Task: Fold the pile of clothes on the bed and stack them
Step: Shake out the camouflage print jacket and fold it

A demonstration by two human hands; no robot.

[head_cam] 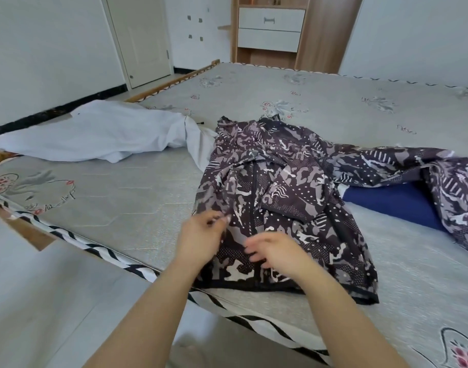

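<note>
A patterned jacket point(275, 197) in dark purple, grey and white lay spread on the bed point(137, 187), its hem at the near edge and its zip running away from the viewer. One sleeve trailed off to the right, draped over a folded navy garment point(394, 203) that sat on the mattress just right of the jacket's body. To the left, a pale blue-white garment point(94, 131) lay crumpled and unfolded near the bed's left edge, one corner reaching to touch the jacket's far left side.

The left hand point(201, 237) rested at the jacket's near left edge, its fingers curled with the tips drawn together at the fabric there; motion blur made it impossible to tell whether that grip actually held cloth. The right hand point(278, 251) hovered over the lower front of the jacket beside the zip, fingers loosely spread and slightly bent, holding nothing that could be seen.

Beyond the bed stood a wooden cabinet point(270, 30) with two white drawers, and a closed door point(139, 38) on the far left.
</note>
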